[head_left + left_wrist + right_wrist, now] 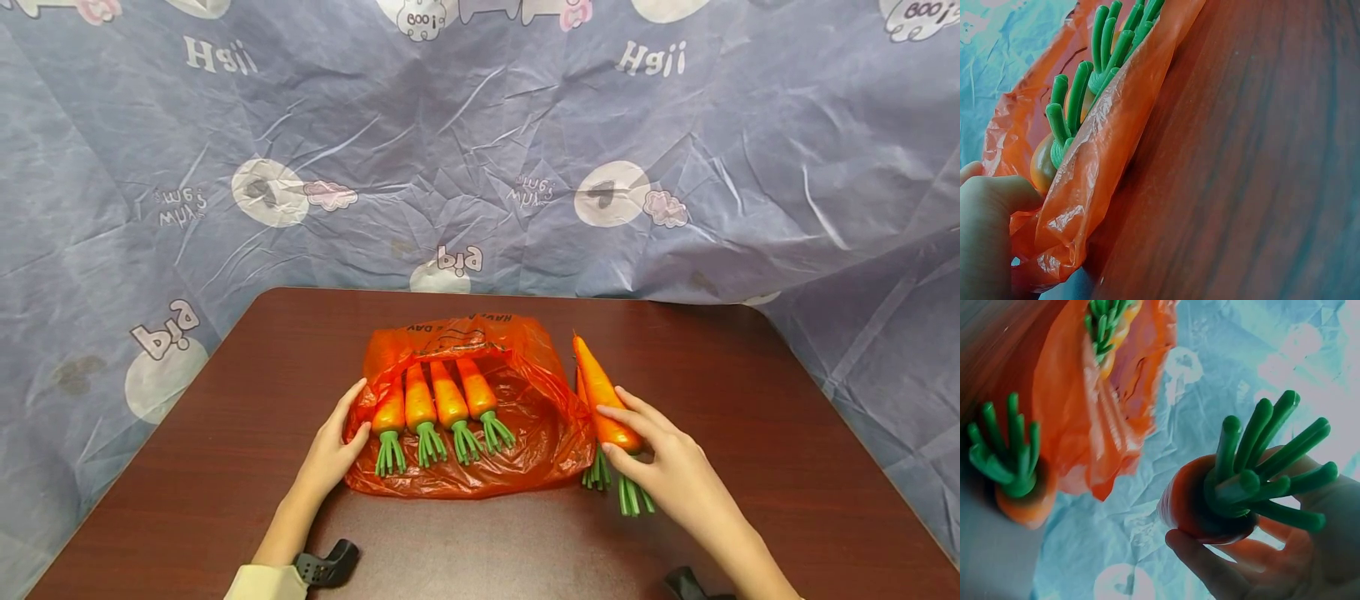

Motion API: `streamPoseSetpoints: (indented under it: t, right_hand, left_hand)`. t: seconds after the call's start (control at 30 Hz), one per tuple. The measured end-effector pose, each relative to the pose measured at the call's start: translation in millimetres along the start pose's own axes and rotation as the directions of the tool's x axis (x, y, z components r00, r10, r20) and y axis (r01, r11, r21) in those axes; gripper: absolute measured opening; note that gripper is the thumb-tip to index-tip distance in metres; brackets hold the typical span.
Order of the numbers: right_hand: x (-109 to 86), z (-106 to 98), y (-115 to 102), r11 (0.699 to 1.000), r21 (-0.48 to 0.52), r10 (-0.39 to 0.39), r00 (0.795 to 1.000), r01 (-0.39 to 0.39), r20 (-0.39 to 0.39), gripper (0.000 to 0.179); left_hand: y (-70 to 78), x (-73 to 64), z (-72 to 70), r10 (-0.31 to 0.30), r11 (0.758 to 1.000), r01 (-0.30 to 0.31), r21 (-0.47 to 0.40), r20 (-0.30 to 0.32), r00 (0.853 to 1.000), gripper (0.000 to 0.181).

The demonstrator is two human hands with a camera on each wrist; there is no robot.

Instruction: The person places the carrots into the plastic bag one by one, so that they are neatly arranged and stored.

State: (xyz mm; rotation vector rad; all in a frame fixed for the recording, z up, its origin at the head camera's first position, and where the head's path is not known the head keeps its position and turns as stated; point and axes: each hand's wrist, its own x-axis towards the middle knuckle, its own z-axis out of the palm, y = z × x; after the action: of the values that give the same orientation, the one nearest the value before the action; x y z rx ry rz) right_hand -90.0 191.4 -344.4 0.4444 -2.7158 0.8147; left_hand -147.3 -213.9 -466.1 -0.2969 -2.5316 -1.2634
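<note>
A red plastic bag (525,450) lies on the table with its mouth facing me, and several toy carrots (447,400) rest side by side inside, green stems toward me. At the bag's left edge, my left hand (335,442) pinches the plastic; the left wrist view shows the thumb (1013,192) beside the nearest carrot's end. My right hand (667,454) holds another carrot (600,392) by its thick end, right of the bag, tip pointing away. Beneath and left of it, one more carrot (1027,500) lies on the table against the bag, partly hidden in the head view.
The brown table (780,467) extends on both sides of the bag. A blue-grey printed cloth (465,150) hangs behind the far edge. Black wrist straps show at the left wrist (327,567) and near the right forearm.
</note>
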Motion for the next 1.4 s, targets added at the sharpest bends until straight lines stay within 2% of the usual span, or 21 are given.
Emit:
streamPoseSetpoints:
  t: [0.37, 0.57, 0.73, 0.93, 1.17, 1.4]
  right_hand:
    - [-10.6, 6, -21, 0.992, -0.039, -0.121, 0.992, 0.120, -0.030, 0.042]
    - [-14.8, 15, -31, 0.988, 0.000, -0.155, 0.988, 0.155, 0.022, 0.040]
    - [-13.9, 26, -34, 0.988, 0.048, -0.152, 0.984, 0.148, 0.091, 0.038]
    - [-7.5, 39, -35, 0.984, -0.052, -0.162, 0.978, 0.170, 0.131, 0.037]
    - [7.9, 56, -33, 0.993, -0.071, -0.076, 0.973, 0.094, 0.218, 0.037]
    - [25.7, 73, -31, 0.984, -0.111, -0.109, 0.967, 0.137, 0.231, 0.038]
  left_hand:
    - [-0.4, -0.9, -0.6, -0.005, 1.000, 0.005, -0.002, 0.009, 1.000, 0.062]
    - [0.7, -1.8, -1.5, -0.009, 1.000, 0.009, -0.002, 0.013, 1.000, 0.062]
    - [0.4, -0.8, -1.1, -0.004, 1.000, 0.004, -0.005, 0.007, 1.000, 0.062]
    - [-0.5, -0.5, -0.6, -0.004, 1.000, 0.004, -0.005, 0.002, 1.000, 0.062]
    - [-0.3, -0.8, -1.0, -0.005, 1.000, 0.005, 0.000, 0.005, 1.000, 0.062]
    - [-0.6, -0.7, -0.9, -0.009, 1.000, 0.009, 0.002, 0.012, 1.000, 0.063]
